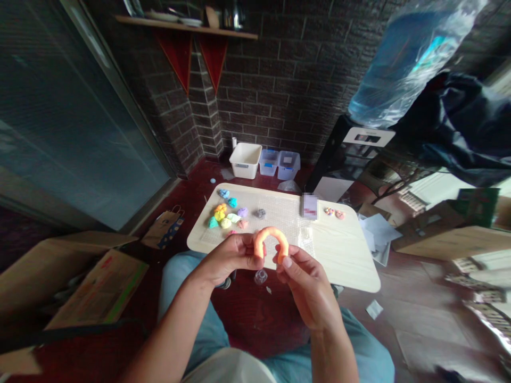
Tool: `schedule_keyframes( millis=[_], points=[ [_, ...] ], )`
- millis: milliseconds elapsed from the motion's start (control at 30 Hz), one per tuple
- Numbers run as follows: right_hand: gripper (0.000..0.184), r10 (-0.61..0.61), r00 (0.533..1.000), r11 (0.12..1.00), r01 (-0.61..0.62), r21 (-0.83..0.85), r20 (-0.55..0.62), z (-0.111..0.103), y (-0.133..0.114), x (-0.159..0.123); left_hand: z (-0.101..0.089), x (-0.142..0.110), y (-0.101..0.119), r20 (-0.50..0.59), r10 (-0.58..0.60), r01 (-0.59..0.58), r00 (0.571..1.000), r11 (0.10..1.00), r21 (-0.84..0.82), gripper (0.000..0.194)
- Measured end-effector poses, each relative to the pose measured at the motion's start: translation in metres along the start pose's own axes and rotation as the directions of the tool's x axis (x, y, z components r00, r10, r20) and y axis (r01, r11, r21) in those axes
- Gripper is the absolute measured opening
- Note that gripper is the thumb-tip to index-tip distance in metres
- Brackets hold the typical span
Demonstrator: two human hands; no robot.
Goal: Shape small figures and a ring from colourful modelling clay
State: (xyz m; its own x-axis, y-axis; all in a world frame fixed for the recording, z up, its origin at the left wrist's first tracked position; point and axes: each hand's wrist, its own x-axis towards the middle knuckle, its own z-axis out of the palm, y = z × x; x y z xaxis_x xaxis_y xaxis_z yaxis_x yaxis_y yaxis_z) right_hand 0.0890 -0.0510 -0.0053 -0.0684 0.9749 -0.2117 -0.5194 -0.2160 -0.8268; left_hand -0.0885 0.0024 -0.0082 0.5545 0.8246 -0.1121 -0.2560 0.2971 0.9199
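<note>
An orange roll of modelling clay (271, 232), bent into an upside-down U, is held up in front of the table's near edge. My left hand (235, 254) pinches its left end between thumb and fingers. At the other end, my right hand (298, 270) grips the clay the same way. Beyond my hands, several coloured clay lumps lie on the table's left half, among them a yellow lump (220, 214), a purple lump (242, 212) and a teal lump (213, 222). A grey lump (261, 213) sits apart from them.
The pale table (343, 255) carries bubble wrap (279, 205), a small upright box (310, 206) and two small multicoloured pieces at right. Behind it stand a white bin (245, 160) and two clear bins. A water dispenser (339, 154) rises at right; cardboard boxes (99, 287) flank both sides.
</note>
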Motion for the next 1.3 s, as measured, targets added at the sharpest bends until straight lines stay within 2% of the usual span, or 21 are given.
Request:
schedule_keyframes(
  millis=[133,267,433,600,700,800,900,967,1100,1300],
  points=[
    [0.024,0.027,1.000,0.997,-0.028,-0.077,-0.005,-0.006,-0.001,0.001,-0.006,-0.002,0.002,0.017,-0.037,0.035,0.999,0.997,0.068,0.030],
    [0.025,0.003,1.000,0.995,-0.005,-0.099,-0.012,-0.008,0.000,0.002,-0.008,-0.004,0.003,-0.055,-0.034,0.045,0.998,0.976,0.211,0.027],
    [0.025,-0.057,0.996,0.986,0.046,-0.158,-0.067,-0.006,0.004,0.003,-0.006,-0.004,0.008,-0.140,0.120,-0.032,0.983,0.859,0.511,0.028],
    [0.026,-0.033,0.999,0.977,0.024,-0.212,-0.035,-0.007,0.006,0.003,-0.001,-0.001,0.007,-0.236,0.231,-0.044,0.944,0.797,0.603,0.029],
    [0.027,-0.030,0.999,0.975,0.024,-0.220,-0.023,-0.007,0.007,0.002,0.001,0.000,0.006,-0.269,0.337,-0.066,0.902,0.725,0.686,0.025],
    [0.027,-0.026,1.000,0.975,0.021,-0.220,-0.016,-0.006,0.007,0.003,0.003,-0.001,0.007,-0.243,0.456,-0.079,0.856,0.580,0.811,0.020],
    [0.028,-0.020,1.000,0.976,0.016,-0.215,-0.014,-0.004,0.007,0.003,0.004,-0.002,0.008,-0.159,0.555,-0.078,0.816,0.379,0.922,0.012],
    [0.028,-0.016,1.000,0.977,0.013,-0.213,-0.012,-0.003,0.007,0.002,0.003,-0.002,0.009,-0.101,0.611,-0.094,0.785,0.279,0.956,0.006],
    [0.027,-0.024,1.000,0.974,0.022,-0.227,-0.002,-0.002,0.008,0.002,0.002,-0.002,0.009,-0.056,0.673,-0.130,0.737,0.223,0.966,0.003],
    [0.027,-0.046,0.998,0.959,0.035,-0.281,-0.031,0.000,0.006,0.003,0.002,-0.001,0.008,-0.054,0.686,-0.134,0.725,0.218,0.967,0.004]
  ],
)
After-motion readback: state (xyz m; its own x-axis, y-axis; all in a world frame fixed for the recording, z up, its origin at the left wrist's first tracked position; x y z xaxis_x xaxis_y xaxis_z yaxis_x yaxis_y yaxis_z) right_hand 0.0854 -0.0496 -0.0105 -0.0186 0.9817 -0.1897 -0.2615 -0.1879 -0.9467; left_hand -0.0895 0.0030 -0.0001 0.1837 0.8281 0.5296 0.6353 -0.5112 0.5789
